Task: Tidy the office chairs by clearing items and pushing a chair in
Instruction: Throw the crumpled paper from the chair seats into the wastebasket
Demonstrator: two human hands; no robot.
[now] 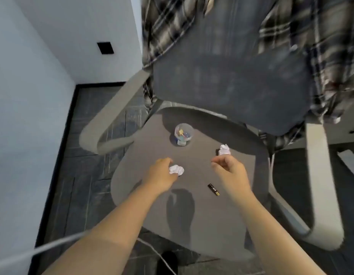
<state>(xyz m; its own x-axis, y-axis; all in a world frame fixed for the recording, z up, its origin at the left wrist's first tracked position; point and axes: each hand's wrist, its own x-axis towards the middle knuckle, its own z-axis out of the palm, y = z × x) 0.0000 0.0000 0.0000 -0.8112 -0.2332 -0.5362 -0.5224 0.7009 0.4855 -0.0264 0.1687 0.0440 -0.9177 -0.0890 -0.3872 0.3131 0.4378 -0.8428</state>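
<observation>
Both hands are lowered over the chair seat (152, 205): the left hand (162, 173) is curled onto a crumpled paper ball (176, 169), though whether it is gripped cannot be told; the right hand (229, 171) is loosely curled and empty just before a second paper ball (224, 149). A plastic cup (183, 134) near the seat's back edge, a battery (213, 189) mid-seat and a plaid shirt (168, 26) on the backrest are not yet cleared, so the clearing is judged barely begun; the push-in is left.

- The grey office chair (144, 211) with a flat fabric seat, dark mesh backrest and pale curved armrests faces the viewer
- A crumpled white paper ball (176, 170) lies mid-seat, touching the left hand's fingers
- A second crumpled white paper ball (224, 150) lies toward the right, just beyond the right hand
- A small clear plastic cup of coloured clips (183, 134) stands upright near the backrest
- A black battery with a gold end (213, 189) lies flat and diagonal near the right wrist
</observation>
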